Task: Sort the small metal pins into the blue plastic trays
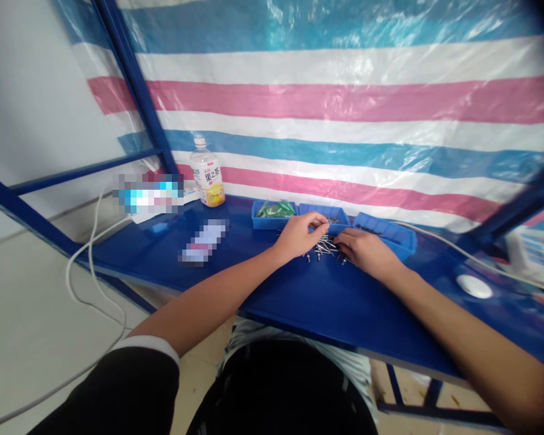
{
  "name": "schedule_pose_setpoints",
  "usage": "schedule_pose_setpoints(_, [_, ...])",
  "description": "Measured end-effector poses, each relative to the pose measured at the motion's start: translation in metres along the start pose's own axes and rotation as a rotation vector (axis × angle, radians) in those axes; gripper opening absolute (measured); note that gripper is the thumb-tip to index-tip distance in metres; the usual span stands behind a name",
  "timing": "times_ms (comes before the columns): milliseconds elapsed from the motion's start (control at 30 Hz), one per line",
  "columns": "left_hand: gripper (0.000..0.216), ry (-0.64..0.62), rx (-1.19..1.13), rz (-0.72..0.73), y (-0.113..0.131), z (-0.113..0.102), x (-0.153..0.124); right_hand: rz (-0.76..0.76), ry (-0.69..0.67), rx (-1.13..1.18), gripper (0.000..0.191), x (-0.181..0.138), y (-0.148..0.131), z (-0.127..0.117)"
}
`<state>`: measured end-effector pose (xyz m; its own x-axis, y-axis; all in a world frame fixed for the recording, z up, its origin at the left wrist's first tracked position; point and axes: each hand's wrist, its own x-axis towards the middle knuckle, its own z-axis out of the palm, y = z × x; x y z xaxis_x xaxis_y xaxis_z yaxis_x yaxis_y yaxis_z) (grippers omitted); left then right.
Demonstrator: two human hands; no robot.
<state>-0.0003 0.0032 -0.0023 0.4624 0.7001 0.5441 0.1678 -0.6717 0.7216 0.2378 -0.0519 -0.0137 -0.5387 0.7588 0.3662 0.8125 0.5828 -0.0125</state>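
Note:
A loose pile of silvery pins with thicker heads, which look like blind rivets [325, 246], lies on the blue table in front of three blue bins. My left hand [301, 234] is at the front of the middle bin [344, 215], thumb and fingertips pinched together; whatever they hold is too small to make out. At the right side of the pile is my right hand [367, 251], its fingers curled down at the rivets, and its fingertips are partly hidden. Small metal pieces lie inside the middle bin. Green pieces [278, 209] fill the left bin [265, 223].
Dark pieces are in the right bin [405, 240]. A drink bottle [207, 175] stands at the back left, near a blurred-out device [152, 196] and a blurred-out flat object [204, 241]. A white oval object [474, 286] and a cable [453, 244] are at right.

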Motion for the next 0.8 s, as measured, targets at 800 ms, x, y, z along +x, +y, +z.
schedule_pose_setpoints(800, [0.014, -0.037, -0.003, -0.017, -0.001, -0.0003, -0.0005, 0.104, 0.12, -0.044, 0.023, 0.0014, -0.0014, -0.0016])
